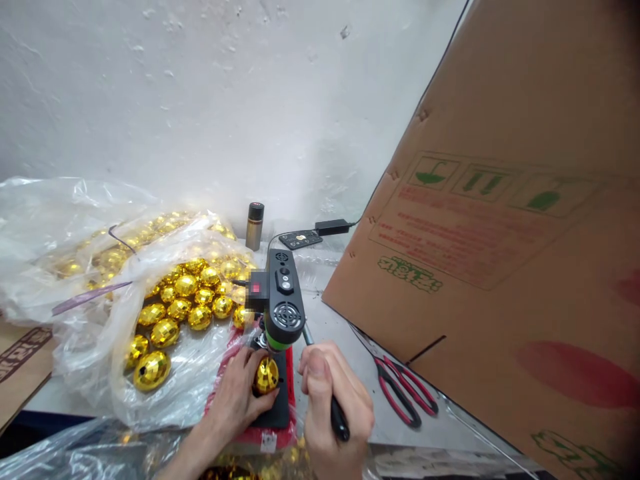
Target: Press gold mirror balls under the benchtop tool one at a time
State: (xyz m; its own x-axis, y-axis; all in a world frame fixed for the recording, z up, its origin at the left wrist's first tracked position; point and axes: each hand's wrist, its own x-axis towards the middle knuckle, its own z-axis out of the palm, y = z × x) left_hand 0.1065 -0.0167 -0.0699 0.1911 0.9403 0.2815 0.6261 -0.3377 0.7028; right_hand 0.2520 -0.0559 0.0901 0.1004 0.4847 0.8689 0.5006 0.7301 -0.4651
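Observation:
My left hand [239, 395] is closed round a small gold mirror ball [267, 375], holding it on the black base under a small black bench machine [283, 298] with a green collar. My right hand [334, 403] is closed on the machine's black lever handle [338, 419], thumb on top, just right of the ball. A heap of gold mirror balls [186, 300] lies in an open clear plastic bag [80, 313] to the left.
A big cardboard box [505, 267] leans in from the right. Red-handled scissors [400, 393] lie on the table beside it. A small dark bottle [255, 225], a black power adapter [331, 227] and a small black remote [301, 239] sit by the white wall.

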